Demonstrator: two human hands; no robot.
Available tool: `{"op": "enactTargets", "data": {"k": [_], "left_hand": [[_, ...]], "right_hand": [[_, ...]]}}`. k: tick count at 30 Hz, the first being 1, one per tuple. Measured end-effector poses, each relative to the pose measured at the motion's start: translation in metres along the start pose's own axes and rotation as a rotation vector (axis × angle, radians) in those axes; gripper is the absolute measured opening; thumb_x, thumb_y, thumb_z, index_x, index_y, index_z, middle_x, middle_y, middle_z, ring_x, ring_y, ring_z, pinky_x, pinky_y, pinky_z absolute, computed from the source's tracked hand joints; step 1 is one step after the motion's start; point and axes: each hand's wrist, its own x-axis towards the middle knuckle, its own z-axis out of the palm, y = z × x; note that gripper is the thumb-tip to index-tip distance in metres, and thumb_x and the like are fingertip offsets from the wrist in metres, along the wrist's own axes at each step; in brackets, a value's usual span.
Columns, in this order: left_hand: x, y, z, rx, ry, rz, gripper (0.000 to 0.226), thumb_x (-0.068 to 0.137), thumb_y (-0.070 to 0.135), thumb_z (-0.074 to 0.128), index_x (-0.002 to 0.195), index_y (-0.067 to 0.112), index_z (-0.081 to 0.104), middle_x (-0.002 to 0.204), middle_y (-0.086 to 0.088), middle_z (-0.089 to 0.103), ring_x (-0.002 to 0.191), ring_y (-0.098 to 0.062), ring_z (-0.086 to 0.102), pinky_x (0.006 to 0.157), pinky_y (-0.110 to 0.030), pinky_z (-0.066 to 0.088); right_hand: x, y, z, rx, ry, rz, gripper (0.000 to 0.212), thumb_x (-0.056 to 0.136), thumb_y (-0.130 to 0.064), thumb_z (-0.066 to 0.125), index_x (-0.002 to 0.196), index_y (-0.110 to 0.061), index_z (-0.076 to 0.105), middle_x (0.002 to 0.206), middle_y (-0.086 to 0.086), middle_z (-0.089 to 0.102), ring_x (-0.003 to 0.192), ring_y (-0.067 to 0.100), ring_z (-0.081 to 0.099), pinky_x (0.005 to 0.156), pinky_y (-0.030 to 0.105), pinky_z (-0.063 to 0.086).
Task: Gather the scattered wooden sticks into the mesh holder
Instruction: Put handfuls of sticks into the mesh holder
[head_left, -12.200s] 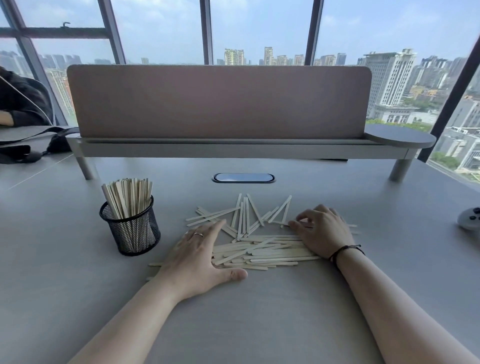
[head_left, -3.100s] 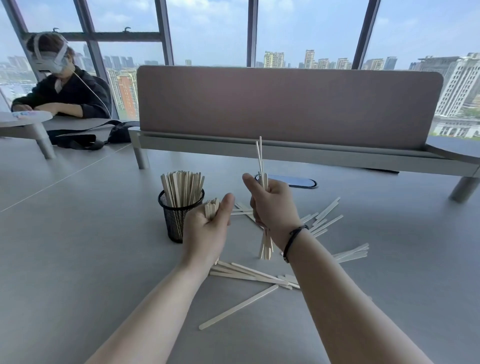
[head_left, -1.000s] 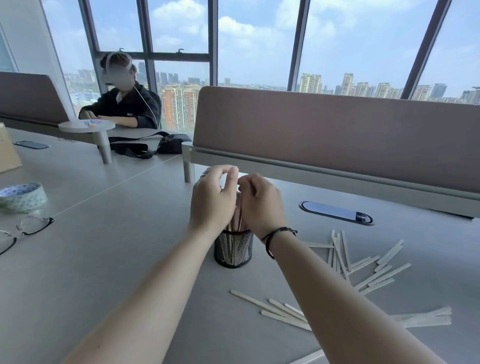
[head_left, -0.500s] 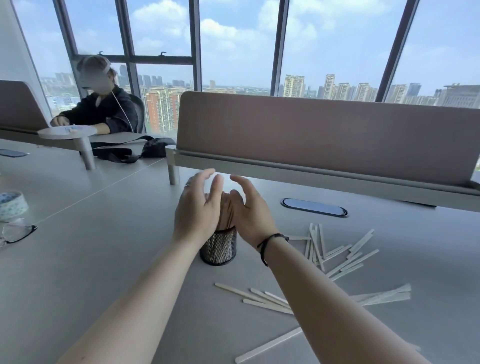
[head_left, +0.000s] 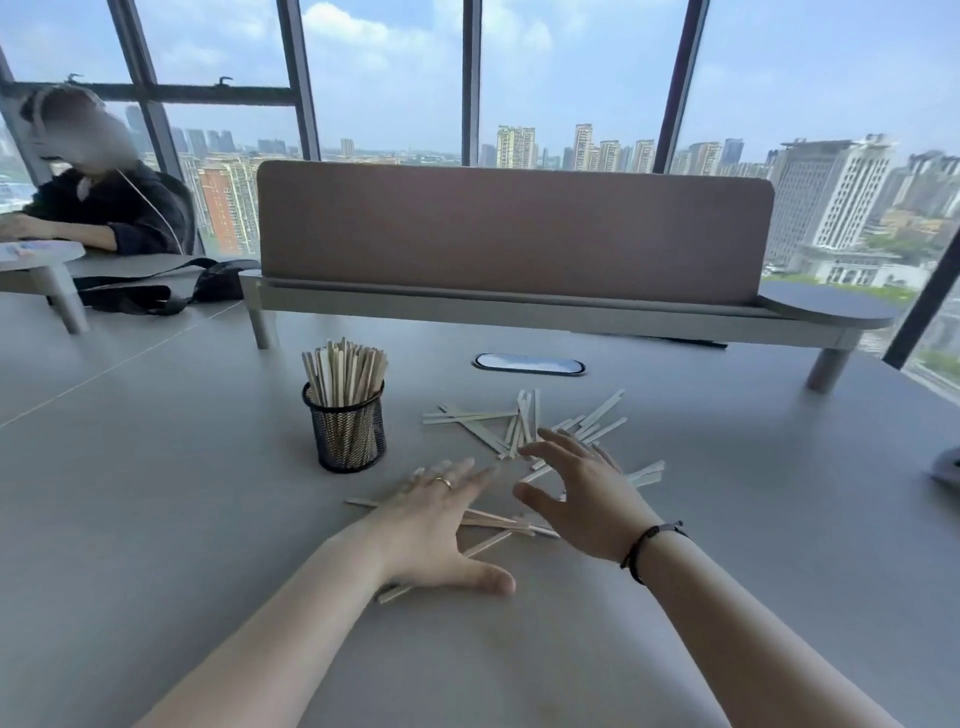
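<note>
Left hand spread flat on pale flat wooden sticks scattered across grey table, right hand hovering open-fingered above them, black mesh holder nearby, stuffed upright with sticks.

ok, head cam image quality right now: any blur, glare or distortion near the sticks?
Head view: wide-angle bend bows the window frames and the pink desk divider. The right hand shows motion smear at the fingertips; the left hand is sharper. Pale wooden sticks and the black mesh holder read crisp. Bright backlight from the windows, only soft shadows, no glare on the grey table.
</note>
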Motion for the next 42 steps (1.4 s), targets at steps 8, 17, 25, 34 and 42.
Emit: {"op": "enactTargets", "data": {"k": [8, 17, 25, 34, 42], "left_hand": [[-0.015, -0.036, -0.019, -0.219, -0.107, -0.040, 0.062, 0.084, 0.053, 0.071, 0.140, 0.048, 0.046, 0.148, 0.038, 0.024, 0.141, 0.015, 0.013, 0.117, -0.020, 0.013], [0.013, -0.028, 0.025, -0.435, 0.387, -0.087, 0.009, 0.086, 0.037, 0.074, 0.086, 0.046, 0.071, 0.116, 0.023, 0.071, 0.126, 0.005, 0.053, 0.107, -0.029, 0.044], [0.026, -0.009, 0.024, -0.418, 0.378, 0.033, 0.013, 0.084, 0.037, 0.078, 0.095, 0.031, 0.078, 0.112, 0.023, 0.070, 0.116, 0.014, 0.055, 0.104, -0.021, 0.045], [0.028, -0.007, 0.026, -0.353, 0.384, 0.036, 0.041, 0.080, 0.054, 0.070, 0.114, 0.033, 0.060, 0.122, 0.020, 0.063, 0.107, 0.002, 0.062, 0.091, -0.014, 0.046], [0.027, -0.007, 0.019, -0.191, 0.398, -0.048, 0.070, 0.067, 0.084, 0.052, 0.117, 0.035, 0.058, 0.113, 0.012, 0.068, 0.115, -0.017, 0.054, 0.111, -0.040, 0.034]], "right_hand": [[-0.052, 0.047, -0.016, -0.117, -0.172, 0.125, 0.112, 0.059, -0.098, 0.037, 0.153, -0.043, 0.013, 0.165, -0.013, 0.004, 0.150, 0.008, -0.008, 0.123, 0.041, -0.006], [-0.035, 0.036, 0.005, -0.120, -0.116, 0.090, 0.069, 0.095, -0.065, 0.033, 0.152, -0.027, 0.028, 0.162, -0.010, 0.022, 0.151, 0.011, 0.009, 0.122, 0.028, 0.003], [-0.016, 0.022, 0.020, 0.081, 0.045, 0.152, 0.025, 0.099, -0.026, 0.046, 0.113, -0.018, 0.065, 0.121, -0.001, 0.057, 0.114, 0.021, 0.054, 0.093, 0.030, 0.042], [0.016, -0.013, 0.041, 0.313, 0.111, 0.157, 0.025, 0.093, -0.009, 0.050, 0.105, -0.016, 0.071, 0.109, 0.006, 0.063, 0.112, 0.023, 0.052, 0.085, 0.021, 0.034], [0.022, -0.019, 0.039, 0.591, 0.336, 0.111, 0.012, 0.090, -0.033, 0.058, 0.098, -0.033, 0.067, 0.101, -0.014, 0.067, 0.097, 0.005, 0.061, 0.087, 0.025, 0.045]]}}
